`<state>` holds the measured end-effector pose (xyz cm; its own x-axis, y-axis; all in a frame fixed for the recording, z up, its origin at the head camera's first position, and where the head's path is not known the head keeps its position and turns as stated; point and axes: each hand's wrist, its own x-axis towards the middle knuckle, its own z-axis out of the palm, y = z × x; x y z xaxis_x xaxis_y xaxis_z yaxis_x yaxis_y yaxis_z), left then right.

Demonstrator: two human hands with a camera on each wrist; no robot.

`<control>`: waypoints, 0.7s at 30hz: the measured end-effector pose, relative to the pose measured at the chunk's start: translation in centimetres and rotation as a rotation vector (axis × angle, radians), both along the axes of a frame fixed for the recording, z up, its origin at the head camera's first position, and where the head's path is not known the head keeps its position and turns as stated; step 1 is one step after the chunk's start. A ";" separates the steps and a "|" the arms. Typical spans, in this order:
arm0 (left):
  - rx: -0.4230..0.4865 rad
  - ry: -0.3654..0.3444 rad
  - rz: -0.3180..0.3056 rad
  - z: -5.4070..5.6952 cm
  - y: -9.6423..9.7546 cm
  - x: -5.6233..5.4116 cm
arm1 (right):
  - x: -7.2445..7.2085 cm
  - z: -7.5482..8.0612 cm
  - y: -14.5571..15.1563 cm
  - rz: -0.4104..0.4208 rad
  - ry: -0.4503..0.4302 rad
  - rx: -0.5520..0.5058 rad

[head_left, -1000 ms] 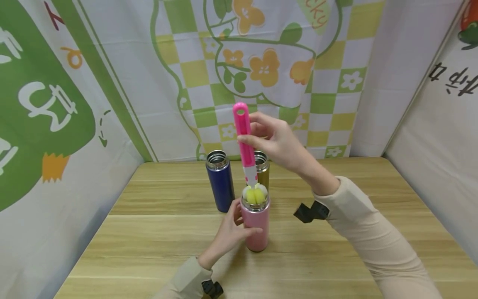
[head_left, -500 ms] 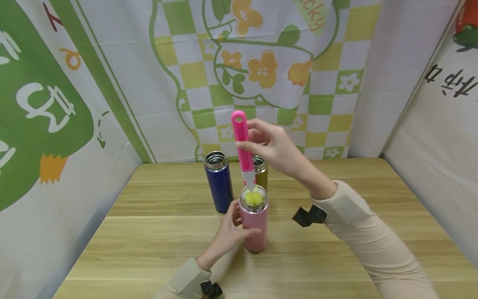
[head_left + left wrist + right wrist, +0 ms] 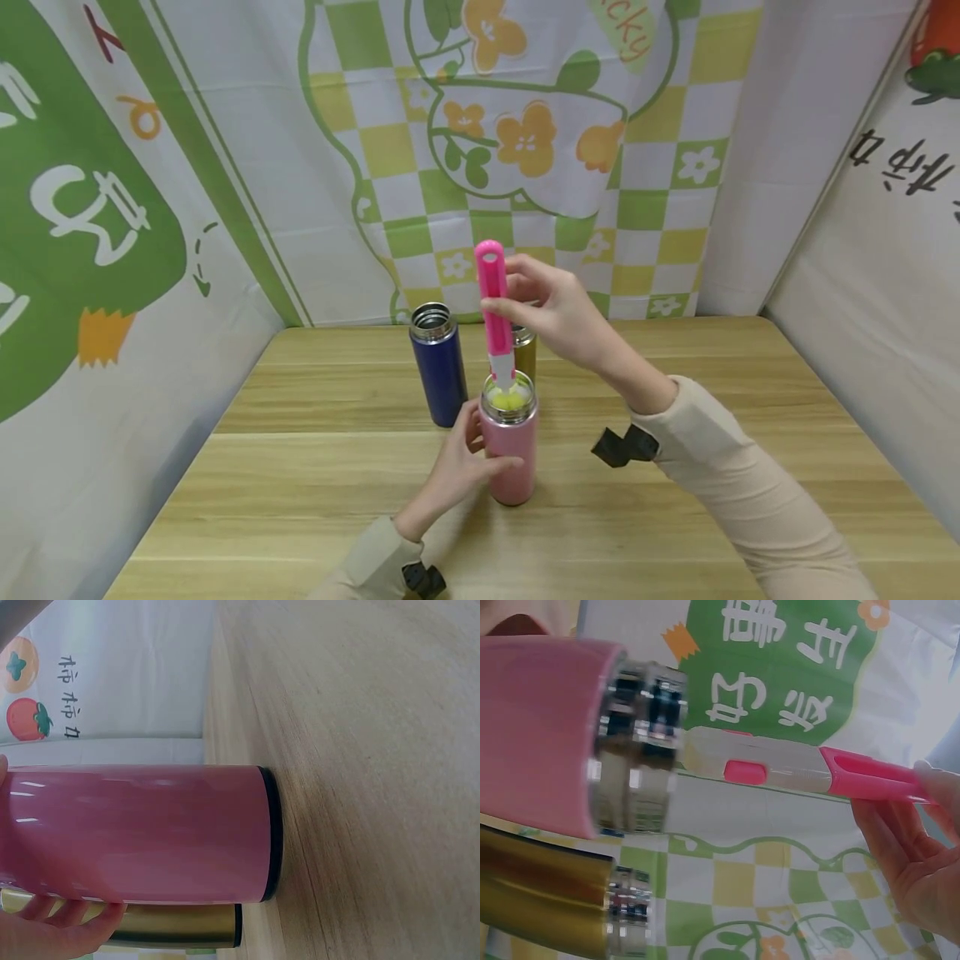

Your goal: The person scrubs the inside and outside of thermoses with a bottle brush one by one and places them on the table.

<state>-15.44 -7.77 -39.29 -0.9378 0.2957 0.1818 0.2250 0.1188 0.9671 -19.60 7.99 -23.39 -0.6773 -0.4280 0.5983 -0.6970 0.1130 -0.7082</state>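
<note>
Upright on the table stands a pink bottle (image 3: 512,458) with a bare steel neck. My left hand (image 3: 456,465) grips its side, fingers behind and thumb across the front; the left wrist view shows the bottle's black base (image 3: 271,834) on the wood. Above it, my right hand (image 3: 551,308) pinches the pink handle of a bottle brush (image 3: 495,312) between thumb and fingers. The brush's yellow and white sponge head (image 3: 507,401) sits inside the bottle mouth, only its top showing. In the right wrist view the brush's white shaft (image 3: 780,765) enters the steel neck (image 3: 641,750).
A dark blue bottle (image 3: 438,367), without a lid, stands behind and to the left. Behind the pink bottle is a gold bottle (image 3: 527,358), partly hidden by the brush. The wooden table (image 3: 300,483) meets a patterned cloth backdrop (image 3: 420,217), with cloth walls at both sides.
My right hand has moved down with the brush, and its sponge head has sunk from the rim into the pink bottle. The left hand still holds the bottle in place.
</note>
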 end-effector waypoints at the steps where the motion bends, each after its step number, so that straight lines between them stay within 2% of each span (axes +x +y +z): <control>1: 0.002 0.002 0.001 0.0 0.0 0.0 | 0.0 -0.5 -0.1 0.006 0.000 0.010; 5: 0.004 0.009 -0.004 0.0 0.0 0.0 | 0.0 -2.9 -0.2 -0.005 -0.017 0.048; 10: -0.008 0.001 -0.003 -0.1 0.0 0.0 | 0.3 -5.2 0.3 -0.079 -0.076 0.044; 13: -0.011 0.003 -0.002 -0.3 0.0 -0.1 | 0.5 -5.8 0.5 -0.083 -0.100 0.039; 21: -0.014 0.023 0.013 -2.5 -0.2 -1.3 | 0.5 -6.2 0.7 -0.052 -0.130 0.011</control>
